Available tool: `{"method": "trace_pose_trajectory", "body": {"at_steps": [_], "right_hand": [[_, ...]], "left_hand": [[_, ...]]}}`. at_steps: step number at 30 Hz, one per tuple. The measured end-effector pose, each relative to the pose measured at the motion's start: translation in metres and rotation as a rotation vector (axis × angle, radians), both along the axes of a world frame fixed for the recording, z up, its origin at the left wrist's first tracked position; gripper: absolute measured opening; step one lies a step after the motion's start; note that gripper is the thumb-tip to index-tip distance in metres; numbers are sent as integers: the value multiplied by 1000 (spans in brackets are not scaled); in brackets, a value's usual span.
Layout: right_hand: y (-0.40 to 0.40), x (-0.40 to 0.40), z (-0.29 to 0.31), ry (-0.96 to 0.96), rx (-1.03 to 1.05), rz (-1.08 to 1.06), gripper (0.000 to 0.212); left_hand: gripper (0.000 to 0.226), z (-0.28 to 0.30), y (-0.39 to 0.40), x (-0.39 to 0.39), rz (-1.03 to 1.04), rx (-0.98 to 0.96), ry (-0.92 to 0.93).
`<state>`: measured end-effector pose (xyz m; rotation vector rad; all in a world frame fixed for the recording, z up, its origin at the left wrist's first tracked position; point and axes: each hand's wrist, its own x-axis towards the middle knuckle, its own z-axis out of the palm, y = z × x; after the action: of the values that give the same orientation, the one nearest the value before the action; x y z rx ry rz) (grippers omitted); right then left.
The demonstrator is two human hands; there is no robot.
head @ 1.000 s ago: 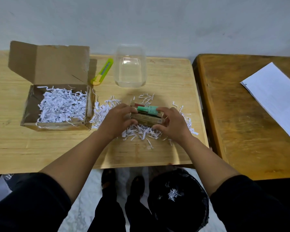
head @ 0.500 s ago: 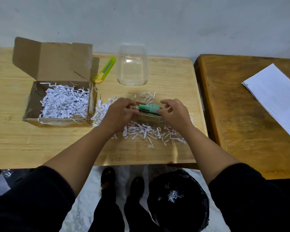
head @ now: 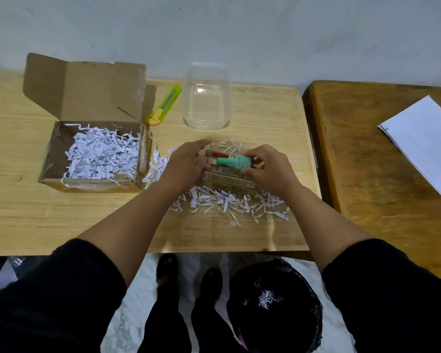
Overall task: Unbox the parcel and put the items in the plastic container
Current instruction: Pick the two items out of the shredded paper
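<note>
A stack of slim brown item boxes [head: 228,183] lies on shredded white paper [head: 227,202] in the middle of the light wooden table [head: 23,215]. A mint-green bottle [head: 236,161] rests on top of the stack. My left hand [head: 186,165] presses against the stack's left end and my right hand [head: 267,171] clasps its right end and the bottle. The clear plastic container [head: 206,98] stands empty just behind the stack. The opened cardboard parcel [head: 97,149], flap up and full of paper shreds, sits to the left.
A green and yellow utility knife [head: 164,105] lies between the parcel and the container. A darker wooden table [head: 362,174] with a white sheet of paper [head: 428,141] adjoins on the right. A black bin [head: 275,307] with a few shreds stands on the floor below.
Both hands have shifted the stack of boxes with the green bottle a little farther from me, towards the container, leaving more shreds exposed in front of it.
</note>
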<state>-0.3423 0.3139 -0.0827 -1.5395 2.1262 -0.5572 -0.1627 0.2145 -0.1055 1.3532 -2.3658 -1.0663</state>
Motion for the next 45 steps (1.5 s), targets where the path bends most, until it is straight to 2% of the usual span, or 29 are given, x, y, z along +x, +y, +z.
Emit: {"method": "trace_pose_trajectory", "body": {"at_steps": [4,8,10,15,21,28,32,36,42,45], "right_hand": [[6,-3,-1,-86,-77,-62,39],[7,-4,5,-219,-74,-123,46],[7,-5,5,-207,-67,-139,49],[6,-8,-1,-148,-69,-161,43],[10,-13,-7,-253,-126,-343,42],[8,-17,-11,-291,-135,-370,43],[-4,-22,-12,-364,-188,-511,41],[-24,-34,-16,-295,-246,-649,46],[-60,-52,-32,-343,-268,-932,51],[-74,-55,-40,-342,-263,-963,53]], "left_hand": [[48,6,-2,4,-26,-1,135],[42,9,-3,1,23,34,158],[41,8,-4,1,36,61,139],[43,8,-2,-3,73,71,135],[35,2,-4,-5,97,74,52],[39,-6,-2,-2,-6,18,-80],[35,-10,0,1,-66,-56,-88],[31,-13,1,1,-51,-62,-62],[28,-14,2,1,-39,-70,-34],[28,-16,1,0,-33,-72,-33]]}}
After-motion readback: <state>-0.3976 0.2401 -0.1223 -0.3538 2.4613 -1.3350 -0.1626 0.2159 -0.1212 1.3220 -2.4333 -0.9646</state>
